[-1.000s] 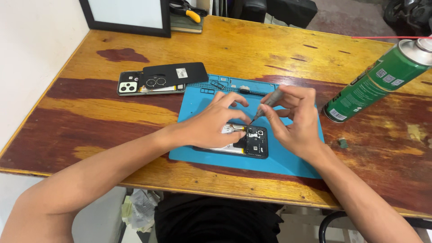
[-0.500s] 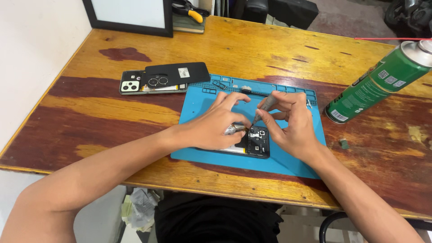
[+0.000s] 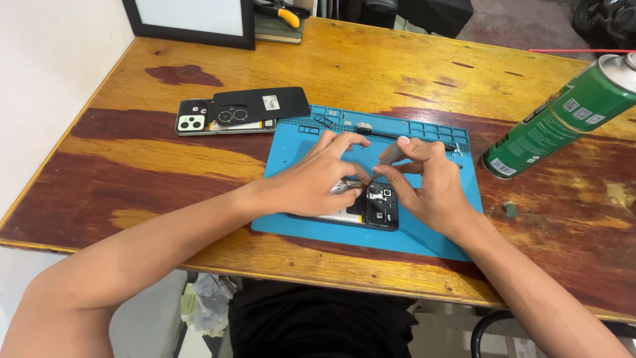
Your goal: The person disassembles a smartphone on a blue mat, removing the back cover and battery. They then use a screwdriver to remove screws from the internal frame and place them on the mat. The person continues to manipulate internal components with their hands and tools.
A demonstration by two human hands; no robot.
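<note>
On the blue work mat (image 3: 424,229), near the front edge of the wooden table (image 3: 397,73), an opened phone (image 3: 377,209) is being worked on with its back cover off. It is being steadied by the left hand (image 3: 318,179), whose fingers are bent over its upper end. A small grey tool (image 3: 392,154) is being pinched in the right hand (image 3: 430,185), its tip being pressed to the phone's upper part. Toward the left edge, two more phones (image 3: 238,113) are lying stacked. A green spray can (image 3: 563,116) is lying near the right edge.
</note>
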